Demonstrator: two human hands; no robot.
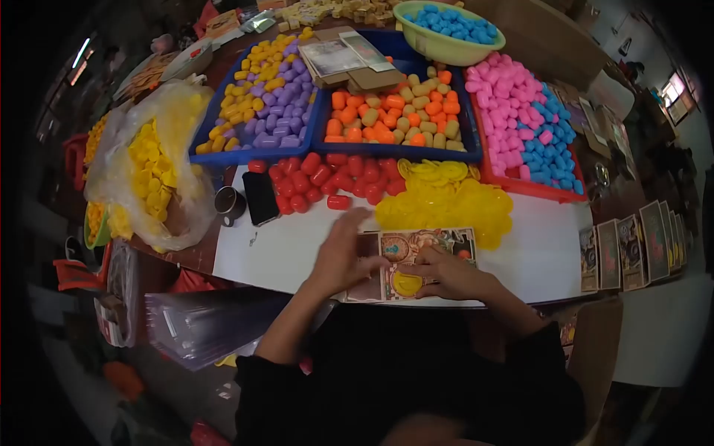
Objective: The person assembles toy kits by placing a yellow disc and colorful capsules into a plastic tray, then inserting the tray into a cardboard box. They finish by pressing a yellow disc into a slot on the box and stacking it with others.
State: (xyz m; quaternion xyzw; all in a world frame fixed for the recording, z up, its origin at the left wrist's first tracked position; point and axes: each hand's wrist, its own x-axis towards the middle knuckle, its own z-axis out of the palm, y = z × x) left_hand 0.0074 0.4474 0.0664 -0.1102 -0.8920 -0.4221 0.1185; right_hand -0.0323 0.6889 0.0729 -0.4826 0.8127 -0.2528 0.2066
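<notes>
A printed cardboard box (394, 249) with colourful artwork lies at the near edge of the white work surface. Set in its lower part is a round yellow plastic disc (407, 284). My right hand (454, 275) rests over the box with bent fingers, thumb and fingertips on the disc's upper edge. At the box's left side is my left hand (343, 254), fingers stretched forward and apart, thumb reaching toward the disc. Just beyond the box spreads a pile of yellow discs (442, 204). Red plastic capsules (338, 202) lie beyond my left hand.
Blue trays (249, 157) hold yellow, purple, orange and tan capsules; a red tray (539, 192) holds pink and blue ones. A green bowl (450, 52) stands behind. Left are a phone (260, 198), a dark cup (229, 204) and a plastic bag (111, 171). Printed boxes (632, 249) stand right.
</notes>
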